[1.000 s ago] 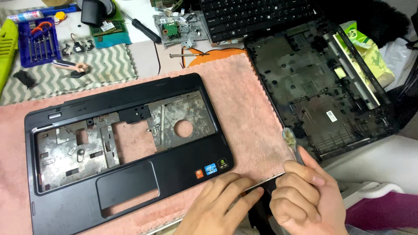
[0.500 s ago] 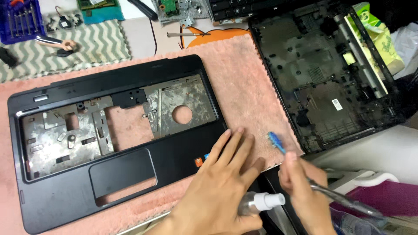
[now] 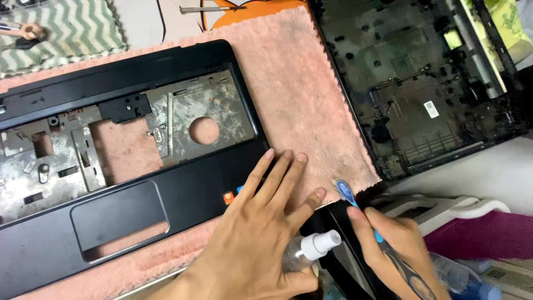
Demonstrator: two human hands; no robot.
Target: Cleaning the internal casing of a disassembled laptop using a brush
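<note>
Left hand (image 3: 258,233) spread flat across laptop palmrest (image 3: 127,166) corner and pink towel (image 3: 300,100); right hand (image 3: 397,250) fingers closed around blue toothbrush (image 3: 347,194).

Left hand (image 3: 261,233): palm down, fingers spread and extended flat, pointing up and to the right, wrist entering from the bottom edge. Right hand (image 3: 397,250): lower right, fingers curled closed in a pinch grip, knuckles up, tattooed forearm.
</note>
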